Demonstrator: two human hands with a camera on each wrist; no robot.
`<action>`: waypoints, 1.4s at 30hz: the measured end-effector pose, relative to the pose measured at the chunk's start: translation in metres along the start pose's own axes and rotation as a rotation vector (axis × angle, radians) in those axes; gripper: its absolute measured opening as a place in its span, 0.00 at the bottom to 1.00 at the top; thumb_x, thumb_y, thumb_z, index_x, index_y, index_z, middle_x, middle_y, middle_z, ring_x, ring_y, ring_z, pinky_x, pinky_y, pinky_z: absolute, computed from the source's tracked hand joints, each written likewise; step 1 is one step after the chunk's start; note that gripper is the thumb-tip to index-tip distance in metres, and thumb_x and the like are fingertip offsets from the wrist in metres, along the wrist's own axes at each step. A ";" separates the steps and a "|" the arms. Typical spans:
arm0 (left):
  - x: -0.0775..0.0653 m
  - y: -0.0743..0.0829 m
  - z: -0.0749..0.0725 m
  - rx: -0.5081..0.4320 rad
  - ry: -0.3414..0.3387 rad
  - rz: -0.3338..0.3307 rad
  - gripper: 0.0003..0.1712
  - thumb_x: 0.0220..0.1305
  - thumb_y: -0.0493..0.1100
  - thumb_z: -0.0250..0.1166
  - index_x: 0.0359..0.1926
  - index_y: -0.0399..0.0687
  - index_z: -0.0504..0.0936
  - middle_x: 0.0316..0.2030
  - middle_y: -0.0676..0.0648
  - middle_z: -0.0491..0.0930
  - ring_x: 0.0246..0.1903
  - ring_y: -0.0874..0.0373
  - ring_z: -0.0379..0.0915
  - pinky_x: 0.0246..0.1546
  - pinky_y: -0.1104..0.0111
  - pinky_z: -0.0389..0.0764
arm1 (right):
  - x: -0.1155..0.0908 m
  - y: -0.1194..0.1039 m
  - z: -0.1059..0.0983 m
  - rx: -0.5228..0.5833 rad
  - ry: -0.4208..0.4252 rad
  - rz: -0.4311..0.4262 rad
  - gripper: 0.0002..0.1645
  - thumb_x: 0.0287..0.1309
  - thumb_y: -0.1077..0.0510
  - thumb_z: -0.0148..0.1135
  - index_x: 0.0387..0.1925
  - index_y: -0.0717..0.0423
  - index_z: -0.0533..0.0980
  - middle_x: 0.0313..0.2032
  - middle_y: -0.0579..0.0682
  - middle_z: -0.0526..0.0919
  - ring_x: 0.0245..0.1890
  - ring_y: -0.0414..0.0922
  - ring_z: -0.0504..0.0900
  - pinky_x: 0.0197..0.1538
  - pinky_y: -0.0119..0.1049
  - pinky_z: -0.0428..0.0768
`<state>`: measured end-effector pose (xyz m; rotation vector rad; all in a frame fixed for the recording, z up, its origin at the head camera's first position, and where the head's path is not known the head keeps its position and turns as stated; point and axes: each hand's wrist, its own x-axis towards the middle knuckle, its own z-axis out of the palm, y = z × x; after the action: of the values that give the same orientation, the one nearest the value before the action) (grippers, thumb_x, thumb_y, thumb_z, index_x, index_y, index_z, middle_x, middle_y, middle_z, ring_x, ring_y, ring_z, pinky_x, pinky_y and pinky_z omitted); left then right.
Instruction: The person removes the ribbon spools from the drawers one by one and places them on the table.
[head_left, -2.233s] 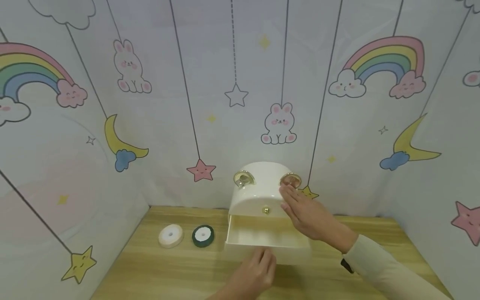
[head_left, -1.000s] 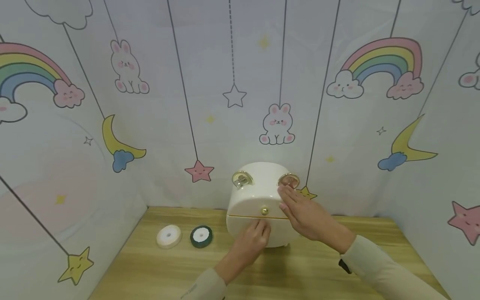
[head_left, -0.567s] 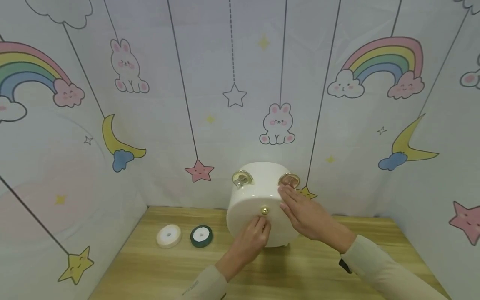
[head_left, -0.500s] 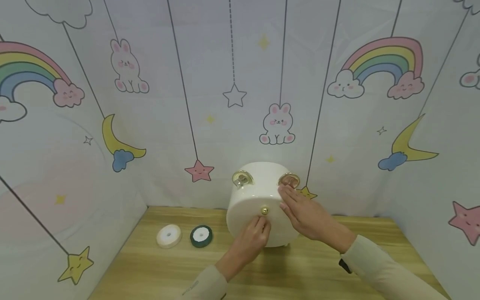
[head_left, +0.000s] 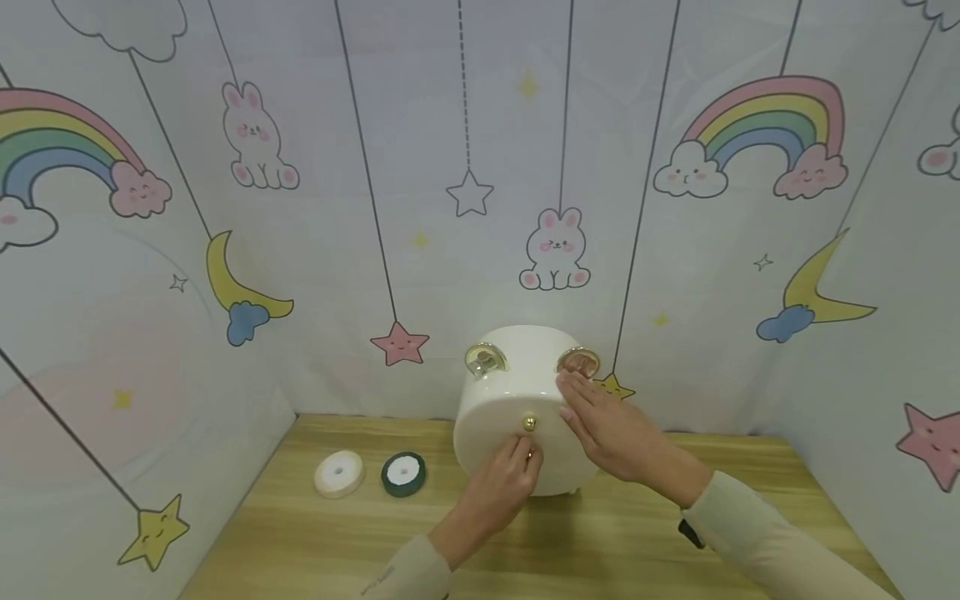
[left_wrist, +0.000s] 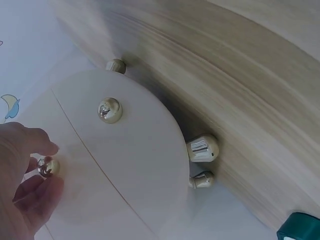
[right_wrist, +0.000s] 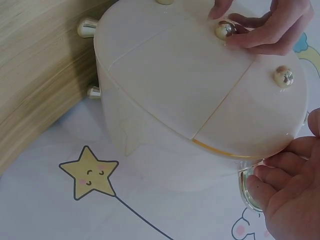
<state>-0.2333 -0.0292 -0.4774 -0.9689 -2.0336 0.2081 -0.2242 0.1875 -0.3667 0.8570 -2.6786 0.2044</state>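
A glossy white rounded drawer box (head_left: 525, 358) stands at the back of the table, its drawers pushed in flush. My left hand (head_left: 501, 483) is at its front, thumb and fingers curled around the middle drawer's gold knob (left_wrist: 48, 166). The left wrist view shows a slight gap between one fingertip and that knob. Above it in the head view sits the top knob (head_left: 529, 422); the bottom knob (left_wrist: 110, 110) shows in the left wrist view. My right hand (head_left: 618, 433) rests with extended fingers on the box's upper right side, by a gold-rimmed ear-like fitting (right_wrist: 250, 192).
Left of the box, a cream ribbon roll (head_left: 339, 474) and a dark green ribbon roll (head_left: 403, 474) lie on the wood-grain table (head_left: 300, 550). A matching gold-rimmed fitting (head_left: 485, 359) is on the box's upper left. Cartoon-printed backdrop (head_left: 480, 125) encloses the back and sides.
The middle drawer, pulled out at first, has been pushed in by my left hand until flush. The right hand has stayed on the box. The knob shows slightly more between the left fingers now.
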 end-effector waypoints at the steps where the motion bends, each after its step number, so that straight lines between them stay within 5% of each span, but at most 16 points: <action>1: -0.001 0.000 0.000 0.008 0.016 0.008 0.13 0.72 0.33 0.55 0.47 0.44 0.85 0.43 0.48 0.82 0.44 0.57 0.81 0.42 0.73 0.84 | 0.000 0.000 0.000 0.002 -0.002 0.001 0.33 0.81 0.52 0.47 0.76 0.69 0.63 0.76 0.64 0.67 0.78 0.61 0.67 0.74 0.57 0.72; 5: -0.006 0.001 -0.001 0.060 0.107 0.046 0.26 0.80 0.33 0.39 0.44 0.48 0.85 0.41 0.50 0.83 0.42 0.58 0.81 0.39 0.71 0.84 | 0.000 -0.001 0.000 0.009 -0.010 0.009 0.34 0.82 0.51 0.47 0.77 0.68 0.62 0.77 0.64 0.66 0.78 0.61 0.66 0.75 0.57 0.71; 10: -0.014 0.003 -0.002 0.114 0.162 0.092 0.25 0.81 0.37 0.40 0.41 0.53 0.86 0.41 0.52 0.86 0.40 0.59 0.84 0.40 0.69 0.83 | -0.001 -0.001 0.000 0.014 -0.008 0.007 0.34 0.82 0.51 0.46 0.77 0.68 0.62 0.77 0.64 0.66 0.78 0.61 0.66 0.75 0.57 0.71; 17: -0.026 0.010 0.005 0.125 0.123 0.136 0.24 0.81 0.39 0.41 0.40 0.55 0.85 0.40 0.53 0.85 0.38 0.61 0.82 0.38 0.72 0.83 | -0.001 -0.001 0.000 0.016 -0.011 0.013 0.34 0.82 0.50 0.45 0.77 0.68 0.62 0.77 0.63 0.66 0.78 0.60 0.66 0.75 0.57 0.70; 24: -0.036 0.014 0.014 0.143 0.067 0.150 0.14 0.72 0.44 0.51 0.41 0.57 0.85 0.40 0.55 0.82 0.34 0.63 0.79 0.30 0.75 0.80 | -0.001 -0.001 0.000 0.015 -0.019 0.020 0.34 0.83 0.49 0.44 0.77 0.67 0.62 0.77 0.63 0.65 0.79 0.60 0.65 0.76 0.57 0.70; 34: -0.036 0.020 0.026 0.148 -0.043 0.197 0.18 0.73 0.39 0.47 0.44 0.55 0.85 0.42 0.54 0.81 0.38 0.64 0.79 0.28 0.77 0.80 | -0.002 -0.001 -0.002 0.027 -0.020 0.029 0.34 0.83 0.49 0.44 0.77 0.67 0.61 0.78 0.63 0.65 0.79 0.60 0.65 0.76 0.57 0.69; 42: -0.035 0.023 0.032 0.159 -0.008 0.207 0.32 0.77 0.31 0.33 0.40 0.56 0.85 0.40 0.56 0.81 0.36 0.64 0.79 0.30 0.76 0.81 | -0.002 -0.001 -0.001 0.018 -0.026 0.021 0.34 0.83 0.49 0.45 0.77 0.67 0.61 0.77 0.64 0.65 0.79 0.61 0.65 0.77 0.57 0.69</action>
<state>-0.2325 -0.0316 -0.5297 -1.0781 -1.8908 0.4781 -0.2220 0.1876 -0.3664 0.8431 -2.7149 0.2244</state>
